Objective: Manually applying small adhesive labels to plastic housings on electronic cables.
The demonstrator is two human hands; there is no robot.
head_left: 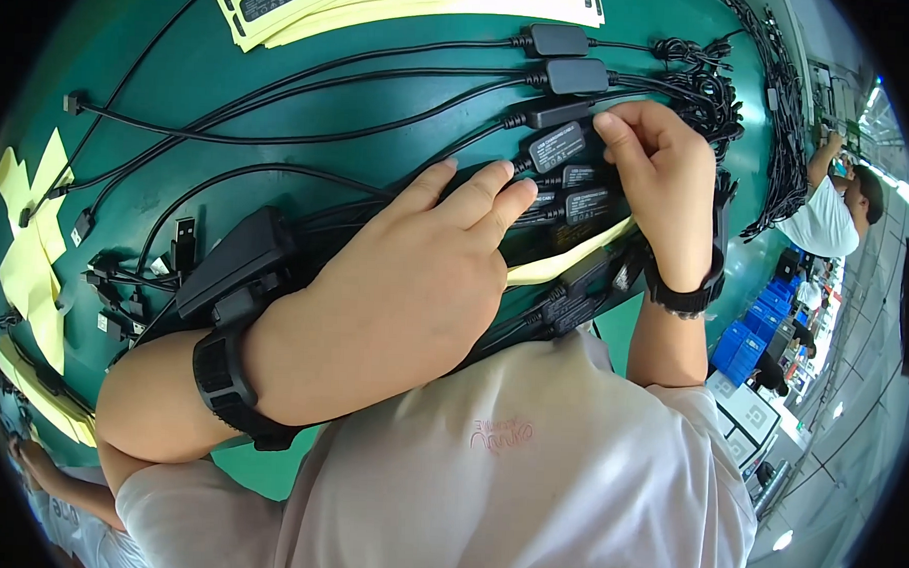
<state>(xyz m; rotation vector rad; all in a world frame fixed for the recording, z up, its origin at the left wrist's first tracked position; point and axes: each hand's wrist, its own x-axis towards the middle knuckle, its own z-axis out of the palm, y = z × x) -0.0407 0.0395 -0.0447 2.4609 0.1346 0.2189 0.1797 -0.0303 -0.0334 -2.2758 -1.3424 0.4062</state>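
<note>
Several black cables with small flat black boxes lie in a bundle before me. My left hand (426, 253) rests over the bundle, fingers stretched out, their tips beside a box with a printed label (556, 148); its thumb is hidden. At that box's right end, my right hand (664, 161) has thumb and index finger pinched together. Whatever is between them is too small to make out. Closer to me, more labelled boxes (589, 207) lie side by side, with a yellow strip (576, 256) across the cables. Unlabelled-looking boxes (576, 76) lie farther off.
Yellow label sheets (414, 12) are stacked at the far edge of the green table (380, 116). Crumpled yellow backing paper (35, 259) and cable plugs (183, 239) lie at left. Coiled cables (697, 87) lie at right. Another person (827, 212) sits beyond, near blue bins (753, 330).
</note>
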